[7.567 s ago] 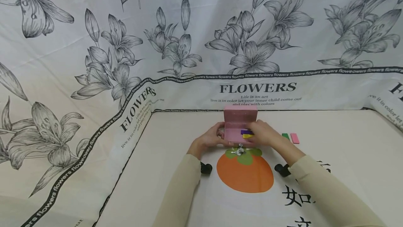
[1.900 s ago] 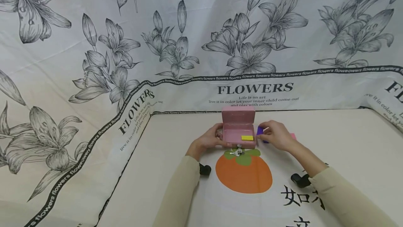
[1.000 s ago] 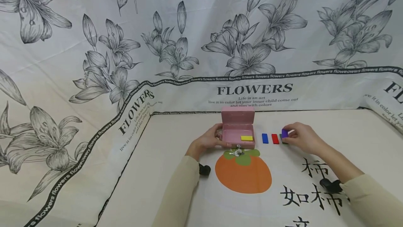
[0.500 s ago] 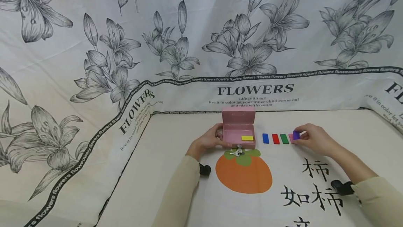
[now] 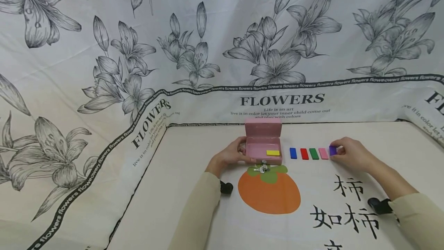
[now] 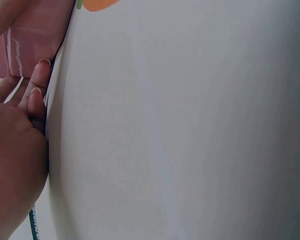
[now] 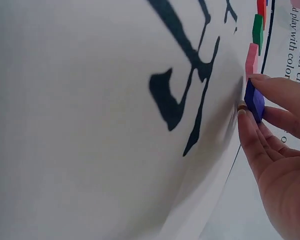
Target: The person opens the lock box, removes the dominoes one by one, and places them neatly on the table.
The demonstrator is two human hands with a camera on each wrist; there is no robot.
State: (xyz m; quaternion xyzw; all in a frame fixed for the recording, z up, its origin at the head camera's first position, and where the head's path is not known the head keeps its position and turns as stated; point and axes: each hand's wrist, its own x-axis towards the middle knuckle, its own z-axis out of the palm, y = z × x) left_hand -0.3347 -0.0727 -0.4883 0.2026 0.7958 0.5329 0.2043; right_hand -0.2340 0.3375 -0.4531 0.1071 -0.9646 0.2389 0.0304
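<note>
My left hand (image 5: 230,153) grips the left side of an open pink metal box (image 5: 263,130), thumb along its front. In the left wrist view, fingers touch the box's glossy side (image 6: 37,45). A yellow block (image 5: 273,153) lies inside, toward the right. Between thumb and fingertips, my right hand (image 5: 355,154) pinches a purple block (image 5: 332,150) at the right end of a row. Leftward from it lie a pink block (image 5: 323,153), a green block (image 5: 313,153), a red block (image 5: 304,153) and a blue block (image 5: 293,153). The right wrist view shows the purple block (image 7: 255,102) close beside the pink one.
A small latch with keys (image 5: 263,167) hangs at the box's front. The white tabletop cloth (image 5: 194,207) bears a printed orange persimmon (image 5: 268,194) and black characters (image 5: 347,219). A flower-printed curtain (image 5: 194,103) rises behind the table.
My right hand has taken the purple block out of the box and carried it rightward past the row to the pink block's right. My left hand has stayed on the box.
</note>
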